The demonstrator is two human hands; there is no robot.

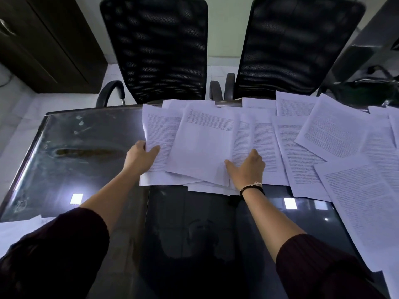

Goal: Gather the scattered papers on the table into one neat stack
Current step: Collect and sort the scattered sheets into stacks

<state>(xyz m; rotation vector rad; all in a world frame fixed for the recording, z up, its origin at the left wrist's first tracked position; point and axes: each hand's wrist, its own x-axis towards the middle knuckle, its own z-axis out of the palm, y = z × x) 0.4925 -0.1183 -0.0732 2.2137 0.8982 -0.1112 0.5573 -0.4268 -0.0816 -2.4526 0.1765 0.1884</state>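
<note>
Several white printed sheets lie overlapping across the far and right parts of the dark glass table. A loose pile of sheets sits in the middle. My left hand grips the left edge of that pile, thumb on top of a page. My right hand, with a bracelet at the wrist, rests on the pile's right part; its thumb spreads left and its fingers curl over a sheet. More sheets fan out to the right, and one large page lies near the right edge.
Two black mesh office chairs stand behind the far edge of the table. A dark cabinet is at the far left. Another white sheet lies at the near left edge. The glass reflects ceiling lights.
</note>
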